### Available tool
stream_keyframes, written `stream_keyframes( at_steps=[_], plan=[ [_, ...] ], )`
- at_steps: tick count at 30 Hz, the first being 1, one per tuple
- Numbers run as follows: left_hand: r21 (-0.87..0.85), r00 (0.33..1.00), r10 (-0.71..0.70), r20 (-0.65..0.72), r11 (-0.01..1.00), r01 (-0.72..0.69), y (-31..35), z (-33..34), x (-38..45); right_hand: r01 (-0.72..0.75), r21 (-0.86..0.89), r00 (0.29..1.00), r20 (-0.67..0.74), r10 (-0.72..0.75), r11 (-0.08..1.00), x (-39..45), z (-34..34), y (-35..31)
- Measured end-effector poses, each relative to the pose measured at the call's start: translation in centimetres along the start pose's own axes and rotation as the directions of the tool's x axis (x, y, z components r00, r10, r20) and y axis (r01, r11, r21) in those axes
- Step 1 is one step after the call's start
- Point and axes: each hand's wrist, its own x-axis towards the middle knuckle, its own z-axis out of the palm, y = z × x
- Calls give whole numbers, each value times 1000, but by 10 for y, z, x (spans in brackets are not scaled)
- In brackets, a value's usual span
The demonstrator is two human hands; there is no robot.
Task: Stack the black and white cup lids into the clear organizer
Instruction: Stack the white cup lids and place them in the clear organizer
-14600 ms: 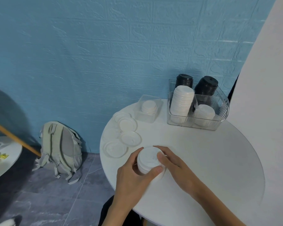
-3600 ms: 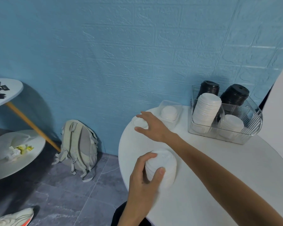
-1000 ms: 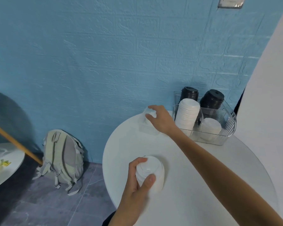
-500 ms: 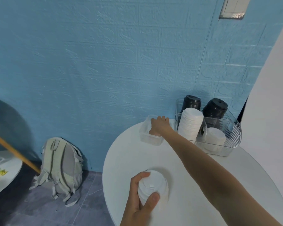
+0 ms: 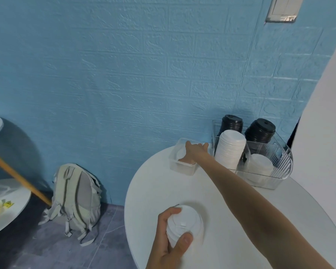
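Left hand (image 5: 169, 243) at the near counter (image 5: 231, 220) edge, grip wrapped around a stack of white lids (image 5: 184, 226). Right hand (image 5: 194, 153) stretched to the far edge, reaching into a small clear tray (image 5: 180, 167) beside the clear organizer (image 5: 268, 175); grip there not discernible, fingertips hidden. Organizer holding two black lid stacks (image 5: 260, 130) behind, a tall white stack (image 5: 230, 149) and a short one in front. Risk, as judged: forearm brushing the tall white stack on withdrawal, toppling it; one-handed near stack possibly sliding apart.
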Motion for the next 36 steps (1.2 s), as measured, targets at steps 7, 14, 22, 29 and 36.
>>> stream_keyframes(
  at_steps=[7, 14, 22, 29, 36],
  plan=[
    [-8, 1000, 11, 20, 1000, -11, -1, -1, 1, 53, 186, 971, -238, -8, 981, -20, -19, 4],
    [-26, 999, 31, 32, 999, -30, -3, -1, 0, 340, 621, 886, -464, -18, 706, -120, -55, 14],
    [-31, 994, 108, 4, 994, -107, 1, 3, -3, 467, 734, 882, -428, -197, 493, -228, -23, 33],
    [9, 993, 112, -33, 994, -111, 12, 4, -7, 463, 772, 880, -343, -328, 436, -271, 31, 39],
    [58, 990, 120, 72, 991, -125, 9, 3, -9, 434, 828, 883, -312, -350, 356, -276, 43, 42]
  ],
)
